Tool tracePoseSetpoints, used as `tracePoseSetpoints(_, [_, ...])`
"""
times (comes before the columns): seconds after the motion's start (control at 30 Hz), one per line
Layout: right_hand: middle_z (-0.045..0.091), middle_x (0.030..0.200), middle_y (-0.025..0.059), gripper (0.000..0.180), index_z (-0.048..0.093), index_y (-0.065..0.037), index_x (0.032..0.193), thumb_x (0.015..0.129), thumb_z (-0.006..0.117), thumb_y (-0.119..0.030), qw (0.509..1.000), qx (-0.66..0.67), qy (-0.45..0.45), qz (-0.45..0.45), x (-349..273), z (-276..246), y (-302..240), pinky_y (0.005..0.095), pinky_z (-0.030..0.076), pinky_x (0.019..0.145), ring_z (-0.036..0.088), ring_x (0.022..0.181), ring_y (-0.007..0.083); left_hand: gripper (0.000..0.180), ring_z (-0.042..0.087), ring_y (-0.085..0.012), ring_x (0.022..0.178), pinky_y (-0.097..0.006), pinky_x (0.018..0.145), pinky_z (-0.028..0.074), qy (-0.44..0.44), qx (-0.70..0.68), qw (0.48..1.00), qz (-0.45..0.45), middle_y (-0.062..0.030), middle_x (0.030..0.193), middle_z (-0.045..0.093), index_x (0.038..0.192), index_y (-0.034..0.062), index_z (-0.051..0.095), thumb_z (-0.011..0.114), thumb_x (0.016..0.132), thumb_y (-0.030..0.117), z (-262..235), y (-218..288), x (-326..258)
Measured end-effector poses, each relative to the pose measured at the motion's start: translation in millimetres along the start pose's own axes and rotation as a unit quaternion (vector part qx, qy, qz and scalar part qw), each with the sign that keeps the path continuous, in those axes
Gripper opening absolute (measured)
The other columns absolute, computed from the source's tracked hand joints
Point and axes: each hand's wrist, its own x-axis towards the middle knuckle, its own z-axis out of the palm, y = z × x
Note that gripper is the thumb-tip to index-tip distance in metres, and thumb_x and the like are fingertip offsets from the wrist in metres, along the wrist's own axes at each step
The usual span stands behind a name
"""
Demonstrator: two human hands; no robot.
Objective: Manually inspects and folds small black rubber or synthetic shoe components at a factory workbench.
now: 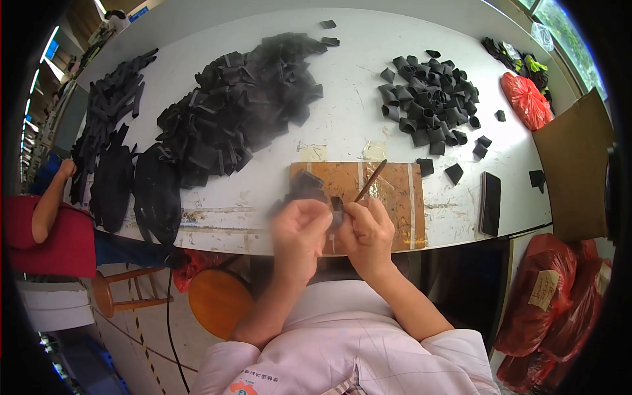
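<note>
Head view: right hand (367, 232) grip closed around thin brown stick (371, 180), tip pointing up, away from wearer. Left hand (297, 227) fingers bunched, blurred; cannot tell if holding anything. Small black piece (337, 203) between two grips, at right fingertips, over wooden board (403, 214). Judged partway: open black loops (431, 99) beyond right grip look done; larger heap of flatter black pieces (230, 108) beyond left grip looks left to do.

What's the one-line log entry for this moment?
left hand: blurred, near black piece | right hand: holding brown stick | brown board: beneath hands | black piles: beyond board
</note>
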Motion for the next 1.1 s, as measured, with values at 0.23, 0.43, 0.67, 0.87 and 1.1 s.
tracePoseSetpoints(0.23, [0.059, 0.082, 0.0020, 0.005, 0.058, -0.004, 0.077, 0.080, 0.058, -0.008, 0.607, 0.663, -0.150, 0.411, 1, -25, 6, 0.0252, 0.046, 0.062, 0.054, 0.070, 0.0089, 0.013, 0.032, -0.0018, 0.038, -0.017, 0.036, 0.027, -0.067, 0.028, 0.996, 0.059, -0.0048, 0.072, 0.055, 0.089, -0.0014, 0.054, 0.052, 0.077, -0.004, 9, -4, -8])
tracePoseSetpoints(0.43, [0.047, 0.071, 0.0011, 0.019, 0.052, -0.003, 0.075, 0.085, 0.055, -0.018, 0.765, 0.555, -0.155, 0.286, 27, -67, -10, 0.0175, 0.030, 0.046, 0.038, 0.058, 0.0058, 0.017, 0.037, -0.0058, 0.038, -0.018, 0.039, 0.034, -0.024, -0.026, 0.999, 0.033, -0.0111, 0.077, 0.057, 0.094, -0.0025, 0.055, 0.046, 0.080, -0.001, -8, 11, 24])
tracePoseSetpoints(0.67, [0.047, 0.074, 0.0001, 0.018, 0.050, -0.005, 0.076, 0.086, 0.054, -0.019, 0.752, 0.596, -0.139, 0.245, 41, -59, -18, 0.0171, 0.029, 0.045, 0.038, 0.056, 0.0053, 0.019, 0.043, -0.0059, 0.046, -0.018, 0.042, 0.034, -0.197, 0.023, 0.980, 0.007, -0.0087, 0.080, 0.060, 0.098, -0.0004, 0.056, 0.053, 0.080, -0.001, 26, 25, -7])
tracePoseSetpoints(0.87, [0.046, 0.065, -0.0015, 0.017, 0.052, -0.005, 0.077, 0.087, 0.054, -0.019, 0.747, 0.589, -0.135, 0.277, 47, -60, -23, 0.0170, 0.028, 0.044, 0.035, 0.052, 0.0042, 0.007, 0.036, -0.0011, 0.044, -0.016, 0.039, 0.028, -0.222, -0.195, 0.953, -0.058, -0.0020, 0.073, 0.058, 0.087, 0.0021, 0.056, 0.053, 0.081, 0.002, 30, 33, 3])
tracePoseSetpoints(1.1, [0.042, 0.062, -0.0025, 0.021, 0.053, -0.003, 0.075, 0.087, 0.054, -0.021, 0.771, 0.557, -0.200, 0.235, 98, -74, -27, 0.0165, 0.025, 0.043, 0.032, 0.051, 0.0034, 0.016, 0.034, -0.0030, 0.030, -0.017, 0.028, 0.023, -0.280, -0.475, 0.795, -0.255, -0.0150, 0.094, 0.058, 0.097, -0.0068, 0.049, 0.041, 0.083, -0.003, 45, 62, 28])
